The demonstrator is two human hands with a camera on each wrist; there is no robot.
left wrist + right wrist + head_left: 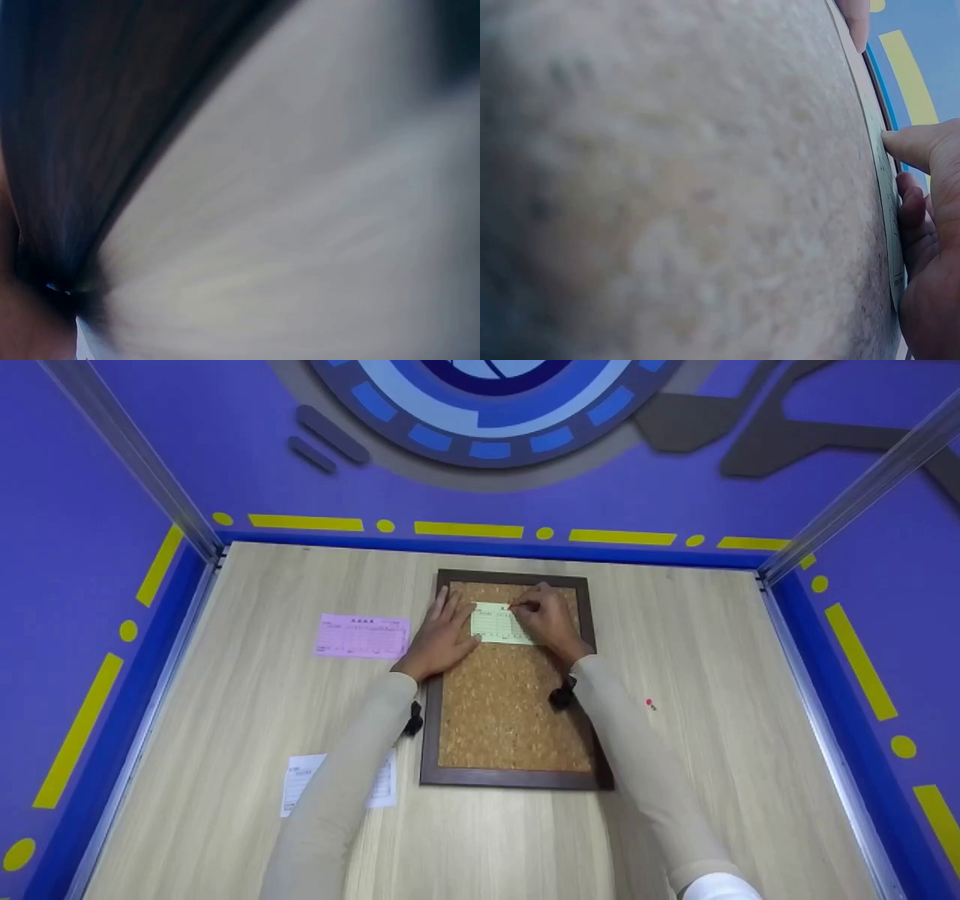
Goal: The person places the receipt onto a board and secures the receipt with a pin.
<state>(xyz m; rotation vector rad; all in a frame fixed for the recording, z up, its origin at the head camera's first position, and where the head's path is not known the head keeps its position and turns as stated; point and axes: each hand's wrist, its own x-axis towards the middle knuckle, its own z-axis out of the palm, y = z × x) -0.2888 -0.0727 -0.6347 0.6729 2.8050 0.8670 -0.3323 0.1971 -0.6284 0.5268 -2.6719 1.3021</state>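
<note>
Cork board (pixel 510 712), grainy, bears rectangular green paper (pixel 491 627); left hand (pixel 441 637) lies spread, right hand (pixel 552 622) pinches red pin (pixel 513 606).

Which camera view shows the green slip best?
The head view: the green slip faces the camera on the corkboard, though the right hand covers part. The right wrist view catches it nearly edge-on; the left wrist view doesn't show it.

Even, bright head view; heavy close-range blur in both wrist views.
</note>
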